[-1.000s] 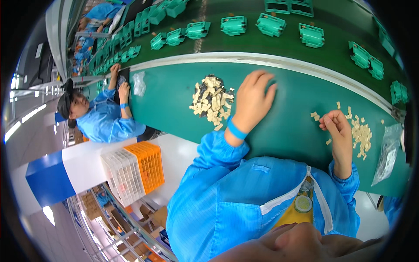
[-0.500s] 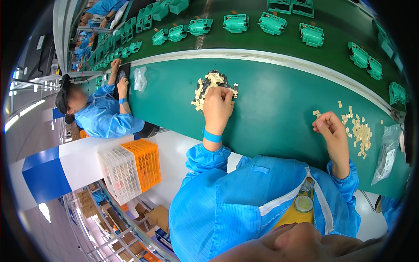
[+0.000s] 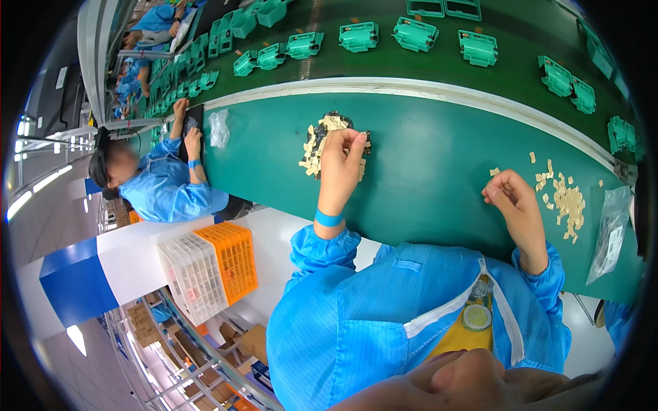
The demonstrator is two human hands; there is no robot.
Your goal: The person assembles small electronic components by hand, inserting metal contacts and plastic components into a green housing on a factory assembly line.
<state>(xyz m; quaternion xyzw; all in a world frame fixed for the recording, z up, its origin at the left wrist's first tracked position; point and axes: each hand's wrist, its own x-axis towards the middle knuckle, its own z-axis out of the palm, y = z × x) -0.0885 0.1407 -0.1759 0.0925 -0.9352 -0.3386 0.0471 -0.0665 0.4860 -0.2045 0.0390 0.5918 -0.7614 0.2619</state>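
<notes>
My left hand (image 3: pixel 339 164) is closed in a pinch over a mixed pile of small cream pieces (image 3: pixel 334 123) and small black parts (image 3: pixel 351 131). What its fingertips hold, if anything, is too small to make out, and the hand covers part of the pile. Farther right, my right hand (image 3: pixel 514 200) hovers over the green table with thumb and fingers pressed together. Anything in that pinch cannot be made out. A single cream piece (image 3: pixel 494 171) lies just beyond its fingertips. Right of this hand, more flat cream pieces (image 3: pixel 569 204) are scattered loosely.
Beyond the green table's (image 3: pixel 425 164) pale edge rail (image 3: pixel 384 85), a belt carries several turquoise cases (image 3: pixel 478 48). A clear plastic bag (image 3: pixel 608 233) lies at the right, another bag (image 3: pixel 219 129) at the left. A co-worker (image 3: pixel 161 171) sits left, near stacked crates (image 3: pixel 236 260).
My right hand has drawn slightly left and nearer to me, its fingers apart from the single cream piece. My left hand stays at the pile, its thumb shifted. The turquoise cases have slid slightly left.
</notes>
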